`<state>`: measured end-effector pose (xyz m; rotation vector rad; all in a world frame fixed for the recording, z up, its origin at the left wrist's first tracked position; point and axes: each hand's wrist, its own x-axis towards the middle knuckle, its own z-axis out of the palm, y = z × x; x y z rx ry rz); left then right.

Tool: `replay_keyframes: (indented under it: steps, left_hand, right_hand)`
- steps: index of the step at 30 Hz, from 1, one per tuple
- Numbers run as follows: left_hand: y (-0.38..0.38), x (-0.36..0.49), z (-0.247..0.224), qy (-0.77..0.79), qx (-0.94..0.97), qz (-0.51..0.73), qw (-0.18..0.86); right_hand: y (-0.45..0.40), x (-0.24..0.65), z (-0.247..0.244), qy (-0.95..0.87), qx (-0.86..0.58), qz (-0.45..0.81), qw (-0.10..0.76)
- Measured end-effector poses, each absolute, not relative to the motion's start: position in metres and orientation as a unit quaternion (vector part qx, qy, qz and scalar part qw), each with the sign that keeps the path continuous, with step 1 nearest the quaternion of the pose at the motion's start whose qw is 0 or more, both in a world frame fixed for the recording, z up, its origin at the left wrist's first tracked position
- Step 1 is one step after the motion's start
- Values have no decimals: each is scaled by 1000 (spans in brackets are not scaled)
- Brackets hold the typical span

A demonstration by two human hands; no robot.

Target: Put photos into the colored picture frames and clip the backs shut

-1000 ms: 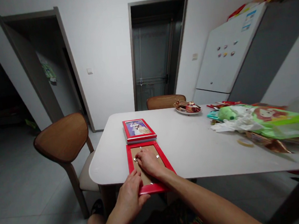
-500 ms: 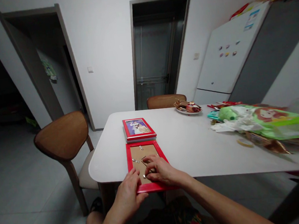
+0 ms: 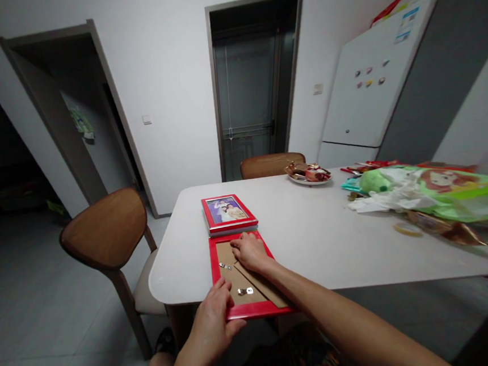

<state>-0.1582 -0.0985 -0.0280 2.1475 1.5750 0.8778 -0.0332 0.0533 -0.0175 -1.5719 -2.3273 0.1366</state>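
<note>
A red picture frame [image 3: 255, 309] lies face down at the table's near edge, its brown backing board [image 3: 231, 284] facing up. My left hand [image 3: 215, 311] grips the near left corner, fingers on top and thumb at the front edge. At the far end of the backing my right hand [image 3: 249, 252] is closed, fingertips pressed down where they hide the far metal clip. Two metal clips show, a left clip [image 3: 224, 266] and a near clip [image 3: 245, 291]. A brown stand flap [image 3: 261, 281] runs beneath my right wrist. Just beyond lies another red frame with a photo [image 3: 228, 210], face up.
On the white table [image 3: 309, 245], a plate of wrapped items [image 3: 309, 172] stands at the back. Green and white plastic packaging [image 3: 441, 188] and a tape roll [image 3: 407, 229] lie to the right. Wooden chairs stand at the left [image 3: 107, 229] and far side [image 3: 272, 165].
My right hand has moved from the near clip to the far end of the backing. The near clip is now uncovered and lies turned sideways. My left hand keeps its corner.
</note>
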Motion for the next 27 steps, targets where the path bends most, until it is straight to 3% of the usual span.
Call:
replay_keyframes:
  steps: [27]
  left_hand:
    - [-100, -157, -25, 566, 733, 322, 196]
  right_hand:
    - [19, -6, -4, -852, -491, 74, 165]
